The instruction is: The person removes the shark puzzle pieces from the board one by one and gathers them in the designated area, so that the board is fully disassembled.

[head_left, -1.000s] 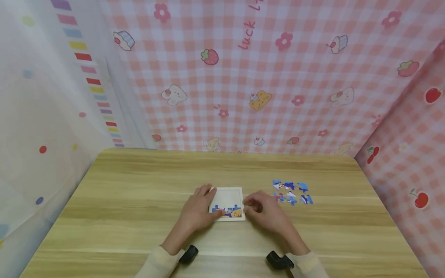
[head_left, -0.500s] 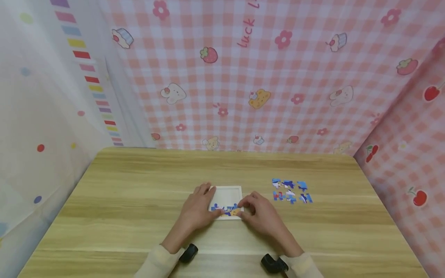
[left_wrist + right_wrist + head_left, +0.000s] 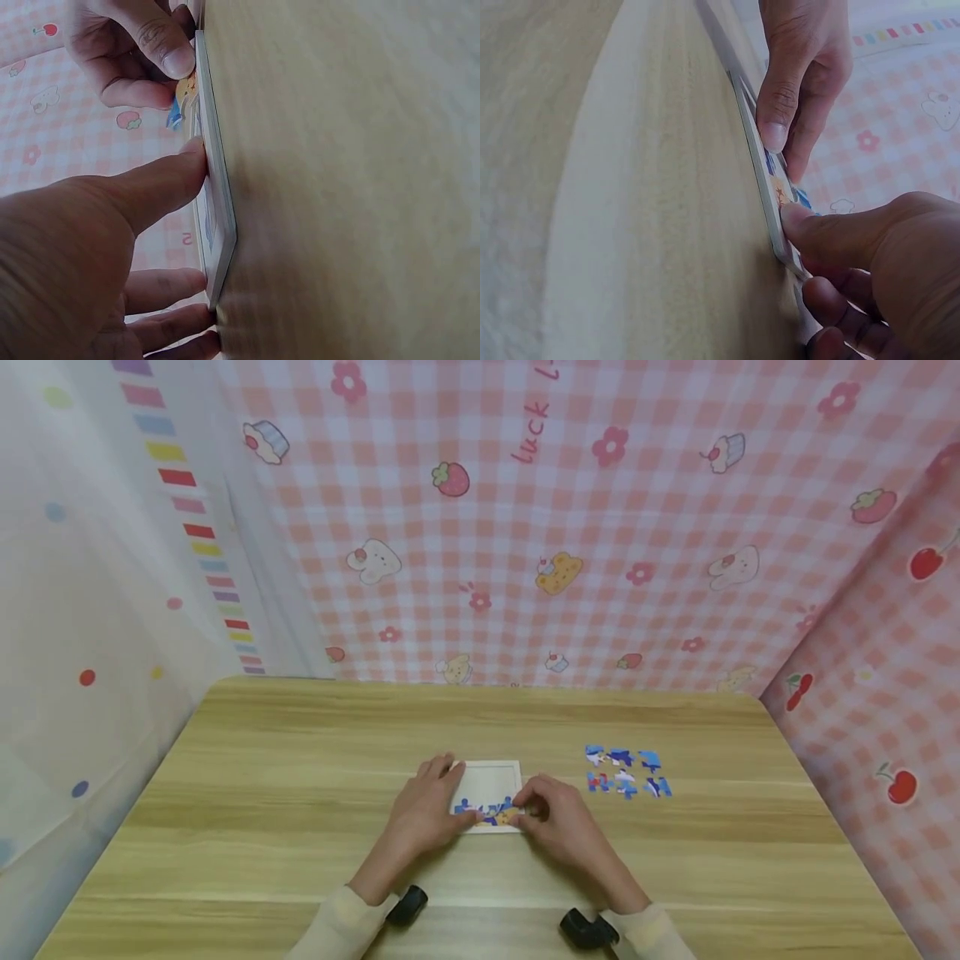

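A shallow white puzzle tray (image 3: 487,777) lies flat on the wooden table, with joined blue, white and orange pieces along its near side. My left hand (image 3: 425,810) rests over the tray's left edge, fingers extended and thumb pressing on the near row. At the near right corner, my right hand (image 3: 558,818) pinches an orange-and-blue puzzle piece (image 3: 184,91) between thumb and index finger. In the left wrist view that piece sits slightly tilted above the tray's rim. The right hand's other fingers are curled beside the tray; its fingertips partly hide the piece.
Several loose blue puzzle pieces (image 3: 622,784) lie in two rows on the table (image 3: 315,777), right of the tray. A pink checked cloth (image 3: 480,527) hangs behind the table. Each wrist carries a black camera (image 3: 588,928).
My right hand has moved left from beside the tray onto its near right corner, and its fingertips now pinch the piece there. The left hand stays in place.
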A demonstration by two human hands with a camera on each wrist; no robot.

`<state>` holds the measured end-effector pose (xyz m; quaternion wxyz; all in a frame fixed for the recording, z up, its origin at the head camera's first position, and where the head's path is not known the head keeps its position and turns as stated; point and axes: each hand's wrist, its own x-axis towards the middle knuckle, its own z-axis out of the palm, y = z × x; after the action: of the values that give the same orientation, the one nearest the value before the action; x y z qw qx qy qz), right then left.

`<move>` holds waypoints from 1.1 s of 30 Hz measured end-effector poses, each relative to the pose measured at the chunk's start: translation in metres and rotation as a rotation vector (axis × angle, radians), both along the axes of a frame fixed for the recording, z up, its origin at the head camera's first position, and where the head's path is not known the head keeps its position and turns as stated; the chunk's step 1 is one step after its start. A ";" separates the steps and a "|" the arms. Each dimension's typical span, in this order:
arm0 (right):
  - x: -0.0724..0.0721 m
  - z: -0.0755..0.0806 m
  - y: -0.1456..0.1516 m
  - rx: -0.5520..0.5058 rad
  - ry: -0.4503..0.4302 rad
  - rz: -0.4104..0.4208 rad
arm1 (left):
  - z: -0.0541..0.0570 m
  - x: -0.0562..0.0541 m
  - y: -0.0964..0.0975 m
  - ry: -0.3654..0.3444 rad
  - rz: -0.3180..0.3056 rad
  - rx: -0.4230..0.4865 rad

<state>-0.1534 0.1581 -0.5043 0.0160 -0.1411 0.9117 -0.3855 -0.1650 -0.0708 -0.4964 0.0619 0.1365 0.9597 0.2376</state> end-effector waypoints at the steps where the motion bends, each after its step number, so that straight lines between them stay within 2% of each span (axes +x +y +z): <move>1: 0.000 0.000 0.000 -0.013 -0.001 0.006 | 0.000 0.000 0.000 0.001 0.002 -0.001; 8: 0.001 -0.001 -0.002 -0.099 -0.035 0.036 | 0.001 0.004 -0.005 0.000 0.020 -0.011; 20: 0.000 0.004 0.010 -0.174 -0.122 -0.012 | 0.001 0.007 -0.010 -0.004 0.027 -0.007; 24: -0.001 0.006 0.024 -0.174 -0.111 -0.025 | 0.002 0.005 -0.009 0.006 0.031 -0.006; 33: 0.008 0.010 0.072 -0.188 -0.092 -0.105 | -0.002 0.000 0.000 0.018 -0.012 0.010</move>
<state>-0.1451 0.2299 -0.4947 0.0243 -0.0759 0.8760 -0.4756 -0.1652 -0.0710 -0.4980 0.0540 0.1448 0.9582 0.2410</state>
